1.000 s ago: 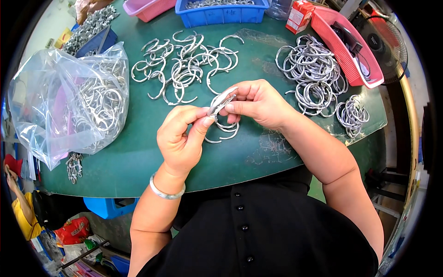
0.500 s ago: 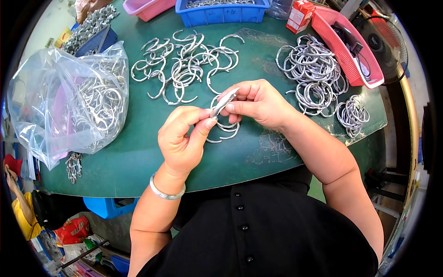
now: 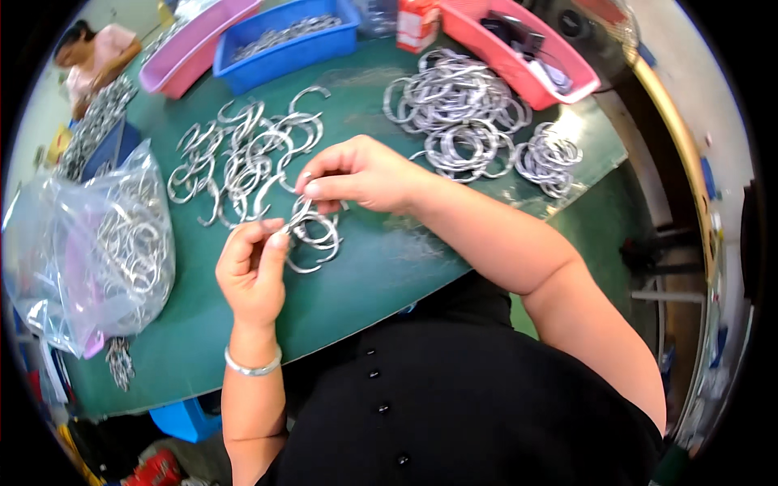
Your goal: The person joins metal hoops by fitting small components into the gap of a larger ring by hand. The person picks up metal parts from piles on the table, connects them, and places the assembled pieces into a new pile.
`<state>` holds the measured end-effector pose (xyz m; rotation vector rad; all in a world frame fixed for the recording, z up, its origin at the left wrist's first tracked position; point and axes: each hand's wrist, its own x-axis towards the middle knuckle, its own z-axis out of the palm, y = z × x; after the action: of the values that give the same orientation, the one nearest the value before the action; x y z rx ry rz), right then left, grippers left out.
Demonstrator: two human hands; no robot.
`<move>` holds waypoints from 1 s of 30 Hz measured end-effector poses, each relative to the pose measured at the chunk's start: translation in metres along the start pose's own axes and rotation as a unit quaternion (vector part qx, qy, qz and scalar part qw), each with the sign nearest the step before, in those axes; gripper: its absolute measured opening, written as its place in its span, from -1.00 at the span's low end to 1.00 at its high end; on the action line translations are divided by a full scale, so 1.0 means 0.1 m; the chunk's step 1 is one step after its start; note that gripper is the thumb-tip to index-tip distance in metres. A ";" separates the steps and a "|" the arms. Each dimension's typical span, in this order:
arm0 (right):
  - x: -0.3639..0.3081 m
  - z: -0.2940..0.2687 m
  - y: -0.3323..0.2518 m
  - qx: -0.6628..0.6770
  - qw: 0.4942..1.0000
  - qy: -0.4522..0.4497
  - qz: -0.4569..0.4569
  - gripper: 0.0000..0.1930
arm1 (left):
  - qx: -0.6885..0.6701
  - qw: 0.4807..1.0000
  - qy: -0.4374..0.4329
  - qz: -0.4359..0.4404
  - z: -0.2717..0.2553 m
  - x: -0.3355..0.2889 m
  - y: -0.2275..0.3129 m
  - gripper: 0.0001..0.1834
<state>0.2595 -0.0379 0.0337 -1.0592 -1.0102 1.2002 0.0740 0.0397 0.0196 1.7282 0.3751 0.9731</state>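
My left hand [image 3: 253, 271] is closed, thumb and fingertips pinched on one end of a silver bangle [image 3: 297, 207]. The other end is between the pinched fingers of my right hand [image 3: 361, 174], so the bangle spans the gap between both hands; blur hides its details. Just under it on the table lie a few loose open bangles [image 3: 326, 243]. Beyond my hands spreads a group of C-shaped silver bangles [image 3: 243, 166]. To the right is a heap of bangles [image 3: 454, 93], with a smaller bundle [image 3: 549, 158] beside it.
A clear plastic bag [image 3: 49, 251] of bangles stands at the left of the green table [image 3: 356, 304]. Pink bin [image 3: 174, 69], blue bin [image 3: 284, 69], red box [image 3: 415, 24] and pink basket [image 3: 519, 69] line the back. Another person [image 3: 101, 53] sits at far left.
The view has turned, so the table's things sit further left. My hands have moved apart a little, with the bangle still between them. Another person has come into view at the upper left.
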 end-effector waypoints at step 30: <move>-2.08 -1.25 -0.88 -0.645 0.542 0.514 0.160 -0.75 | -0.020 0.992 0.007 -0.122 -0.07 0.01 -0.04 -0.87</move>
<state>0.3798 -0.2606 0.0852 -2.7280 -0.5514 -0.4017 0.0701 0.0464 0.0170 1.5966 0.5576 0.8111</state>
